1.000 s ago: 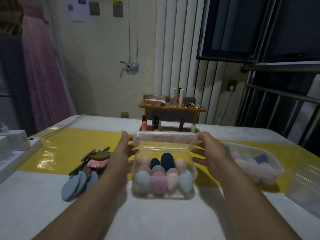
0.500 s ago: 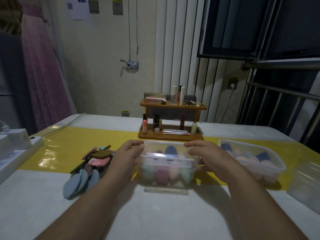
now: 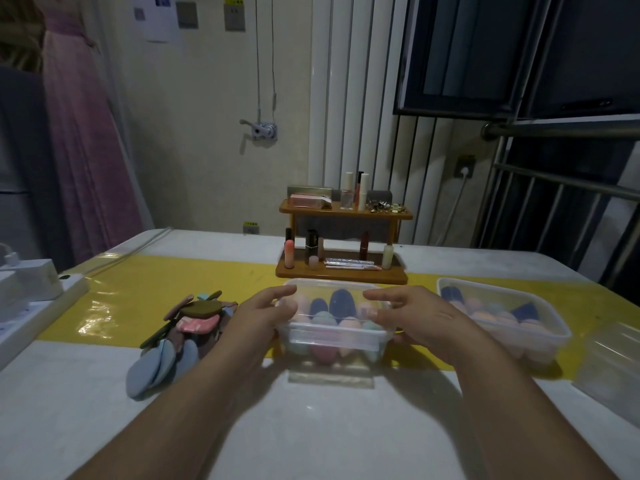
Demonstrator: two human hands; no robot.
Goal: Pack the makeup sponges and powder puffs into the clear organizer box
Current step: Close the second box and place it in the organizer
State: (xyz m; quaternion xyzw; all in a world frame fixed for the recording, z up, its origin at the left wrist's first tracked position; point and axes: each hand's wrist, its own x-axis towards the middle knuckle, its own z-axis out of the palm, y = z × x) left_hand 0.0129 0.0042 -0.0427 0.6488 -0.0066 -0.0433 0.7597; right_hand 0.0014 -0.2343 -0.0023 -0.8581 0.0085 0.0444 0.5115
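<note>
The clear organizer box (image 3: 334, 341) stands at the middle of the table with its lid down over it. Through the plastic I see several egg-shaped makeup sponges (image 3: 342, 303) in pink, teal, peach and dark blue. My left hand (image 3: 261, 315) grips the box's left end, fingers over the lid and thumb at the side. My right hand (image 3: 420, 315) grips the right end the same way, its thumb under the rim. A pile of flat powder puffs (image 3: 180, 336) in blue, pink and brown lies on the table left of the box.
A second lidded clear box (image 3: 533, 336) holding sponges sits to the right, and another clear container (image 3: 609, 368) stands at the table's right edge. A wooden cosmetics shelf (image 3: 343, 271) is just behind the box. A white power strip (image 3: 38, 306) lies at the left edge.
The lid, upright behind the open box a second ago, has been swung down onto it. Both hands moved from the raised lid's sides to the closed box's ends.
</note>
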